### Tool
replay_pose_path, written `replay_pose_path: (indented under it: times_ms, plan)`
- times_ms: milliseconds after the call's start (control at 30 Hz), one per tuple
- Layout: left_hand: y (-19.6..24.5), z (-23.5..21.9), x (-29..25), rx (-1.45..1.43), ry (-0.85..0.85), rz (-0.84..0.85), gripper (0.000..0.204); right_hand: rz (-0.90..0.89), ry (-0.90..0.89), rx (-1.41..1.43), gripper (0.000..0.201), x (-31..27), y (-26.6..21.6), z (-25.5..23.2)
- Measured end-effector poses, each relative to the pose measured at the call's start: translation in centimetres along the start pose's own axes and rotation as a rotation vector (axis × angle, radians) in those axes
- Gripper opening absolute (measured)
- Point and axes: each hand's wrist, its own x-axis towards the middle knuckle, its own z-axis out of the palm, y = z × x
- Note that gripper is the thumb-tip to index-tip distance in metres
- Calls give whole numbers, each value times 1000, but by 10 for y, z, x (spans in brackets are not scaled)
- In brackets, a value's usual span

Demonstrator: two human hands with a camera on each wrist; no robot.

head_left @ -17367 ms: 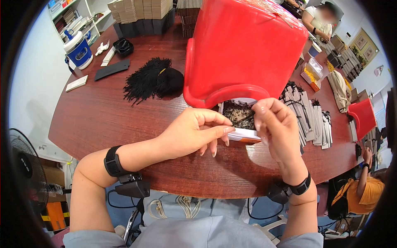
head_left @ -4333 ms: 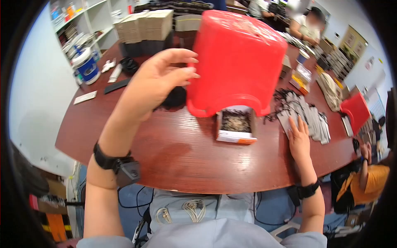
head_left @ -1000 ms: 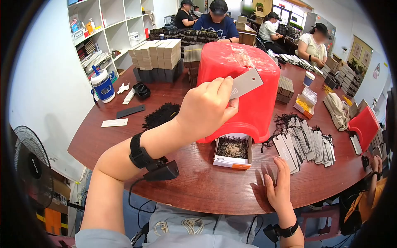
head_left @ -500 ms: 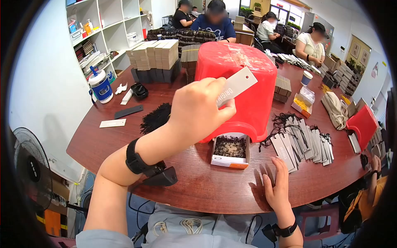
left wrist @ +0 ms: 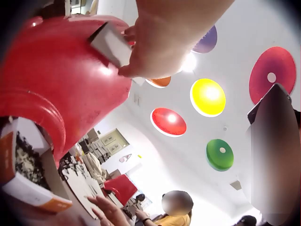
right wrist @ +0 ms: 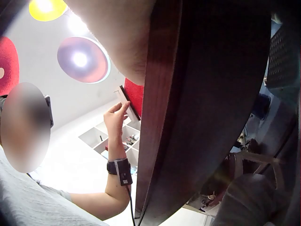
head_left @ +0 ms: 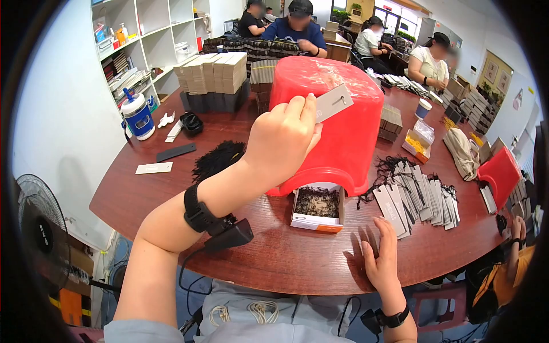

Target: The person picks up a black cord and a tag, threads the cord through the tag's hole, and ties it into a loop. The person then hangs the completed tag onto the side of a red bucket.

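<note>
My left hand [head_left: 284,134] is raised in front of an upturned red plastic stool [head_left: 343,137] and pinches a grey hang tag [head_left: 329,107] between thumb and fingers. White lettering on the tag is partly covered by the fingers, and a short dark line shows at its hole. From the left wrist view, the tag [left wrist: 112,44] overlaps the stool's side. My right hand [head_left: 382,257] rests at the table's near edge, fingers loosely extended, holding nothing. Just beyond its fingertips lie fanned-out grey tags [head_left: 390,208] with black strings. A small box [head_left: 313,223] of short dark strings sits under the stool's arch.
A black string bundle [head_left: 217,163] lies left of the stool. Farther left are a white tag [head_left: 154,168], a black tag [head_left: 176,152] and a blue-and-white jug [head_left: 138,117]. Stacked tags [head_left: 214,74] stand behind. Several people work around the room.
Earlier both hands were over the string box; later the right hand touched the tag pile. Now the left hand holds a tag up, tilted slightly since half a second ago; the right hand stays still.
</note>
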Motion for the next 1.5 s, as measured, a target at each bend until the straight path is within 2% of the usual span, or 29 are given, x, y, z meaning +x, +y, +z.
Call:
replay_pose_path:
  times_ms: [100,167,200,267,333,367,400,467,500,567,700,767,833,933,1033,1067,1200,1300,1367,1433,1500]
  plan:
    - [-13,-2,-5,-115,55,36,38,24,0,15,44,-2,1,-1]
    - [-31,-15,-18,-165,4,-12,36,57,3,27,44,-4,3,-1]
    - [-45,-22,-26,-101,-3,-23,33,75,1,36,44,-5,4,-2]
    - [-92,-35,-46,94,-151,-79,22,96,-4,52,43,-6,6,-2]
    - [-155,-48,-73,267,-529,-96,22,112,-22,53,42,-6,4,-2]
    - [-177,-56,-84,404,-785,-157,24,98,-40,49,41,-5,3,-2]
    - [-207,-54,-104,445,-953,-274,29,99,-43,40,42,-4,0,-1]
    - [-236,-60,-130,479,-1265,-259,33,99,-50,37,42,-2,-5,1]
    - [-242,-58,-136,493,-1482,-317,39,93,-55,28,42,-2,-7,1]
    - [-246,-59,-157,400,-1330,-324,44,87,-62,16,42,-1,-6,2]
    - [-249,-59,-156,341,-1261,-297,39,97,-76,27,41,-4,2,3]
    - [-247,-61,-146,309,-1291,-393,37,106,-71,24,40,-5,3,4]
    - [-254,-61,-143,177,-1137,-426,37,109,-69,25,41,-4,3,5]
    - [-268,-48,-139,178,-948,-409,33,113,-70,20,41,-4,1,5]
    - [-276,-24,-145,156,-939,-362,36,119,-72,24,41,-4,1,6]
    - [-278,-17,-147,177,-1015,-345,36,128,-68,38,41,-4,2,5]
    - [-278,-9,-143,140,-1117,-385,33,145,-77,40,41,-4,0,3]
    - [-284,-15,-141,39,-1082,-458,32,137,-85,51,41,-3,1,3]
    - [-283,-23,-137,19,-1047,-436,30,115,-85,42,41,-4,2,4]
    - [-287,-34,-136,-128,-996,-579,31,124,-89,43,42,-3,0,3]
    - [-293,-49,-133,-157,-994,-638,28,128,-89,44,42,-4,-1,3]
